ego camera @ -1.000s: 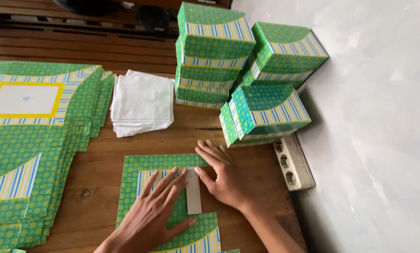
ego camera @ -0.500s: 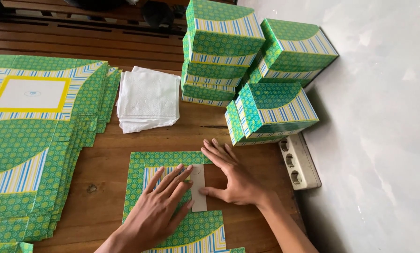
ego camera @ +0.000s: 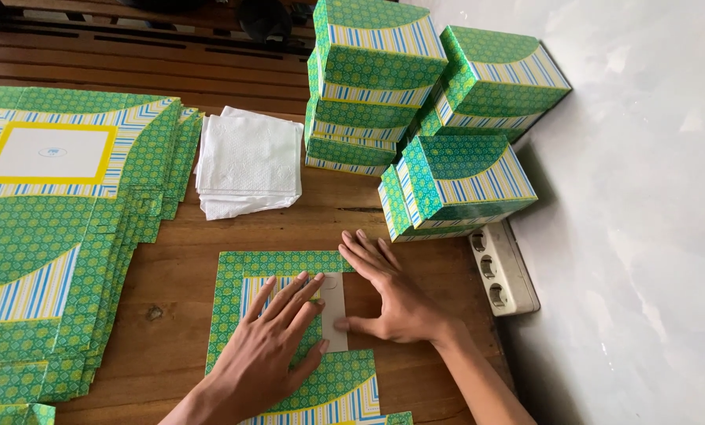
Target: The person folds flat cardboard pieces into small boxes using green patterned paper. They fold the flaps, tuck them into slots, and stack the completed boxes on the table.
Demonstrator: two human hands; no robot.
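A flat green patterned box blank [ego camera: 242, 271] with blue and yellow stripes lies on the wooden table [ego camera: 171, 267] in front of me. My left hand [ego camera: 270, 346] lies flat on its middle, fingers spread. My right hand [ego camera: 388, 295] presses flat on the table beside it, thumb touching the blank's white flap [ego camera: 334, 311]. Neither hand grips anything.
A thick pile of flat green blanks [ego camera: 61, 228] covers the left side. White paper napkins [ego camera: 250, 161] lie stacked in the middle. Several folded green boxes [ego camera: 431, 118] are stacked at the back right. A white power strip [ego camera: 506, 271] lies along the pale wall [ego camera: 643, 220].
Both hands stay pressed on the blank; the right hand has slid slightly right along the flap. The view has shifted a little.
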